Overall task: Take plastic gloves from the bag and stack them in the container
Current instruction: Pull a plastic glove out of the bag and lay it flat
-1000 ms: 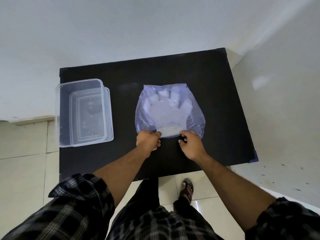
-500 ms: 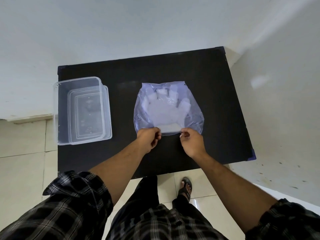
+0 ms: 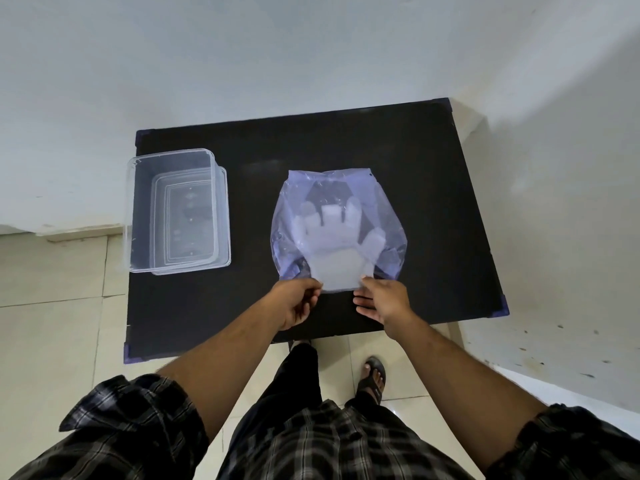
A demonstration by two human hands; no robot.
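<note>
A translucent bluish bag (image 3: 389, 202) lies on the black table (image 3: 415, 157), its mouth toward me. Inside is a flat stack of clear plastic gloves (image 3: 334, 252), fingers pointing away, with the cuff end sticking out of the mouth. My left hand (image 3: 296, 301) pinches the cuff's left corner. My right hand (image 3: 384, 299) pinches the right corner with thumb and forefinger, its other fingers spread. The clear rectangular container (image 3: 129, 216) stands at the table's left edge, apart from both hands, with nothing in it.
The container overhangs the table's left edge slightly. White walls close in behind and to the right of the table. Tiled floor lies to the left and below, with my sandalled foot (image 3: 372, 377) by the table's front edge.
The glove stack has slid toward me inside the bag, so its cuff now pokes out of the mouth. Both hands have drawn back slightly, and my right fingers have spread.
</note>
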